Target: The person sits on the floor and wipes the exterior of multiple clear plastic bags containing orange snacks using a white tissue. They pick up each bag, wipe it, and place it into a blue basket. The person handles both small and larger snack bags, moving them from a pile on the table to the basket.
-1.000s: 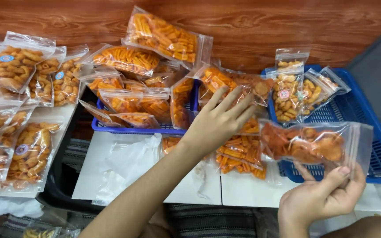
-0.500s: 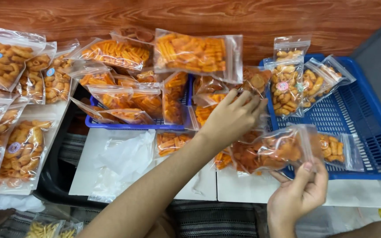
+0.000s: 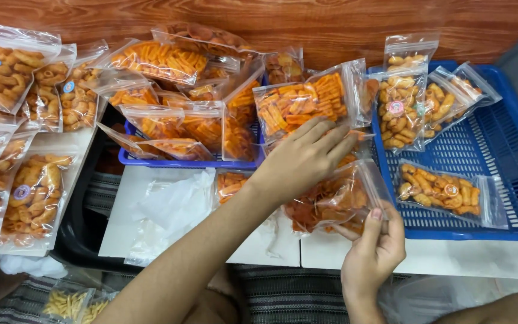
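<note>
Your right hand (image 3: 372, 255), low in the frame right of centre, pinches the near edge of a clear bag (image 3: 337, 201) between thumb and fingers (image 3: 374, 223). The bag is a zip-top pouch of dark orange, flat crisps, glossy and wrinkled, lying just left of the blue tray (image 3: 511, 162) at the frame's centre. Your left hand (image 3: 304, 159) rests flat on top of it, fingers stretched out and together, gripping nothing. Its fingertips reach a second bag (image 3: 304, 105) of paler orange sticks that leans just above.

Your left palm covers the upper part of the held bag, so its far edge cannot be seen. Glare on the plastic blurs the crisps inside. Whether the zip is sealed is hard to tell; it looks pressed shut under your thumb, perhaps. The pile of bags in the blue basket (image 3: 181, 162) at upper centre overlaps heavily, and the bags at the left edge are cut off by the frame.
</note>
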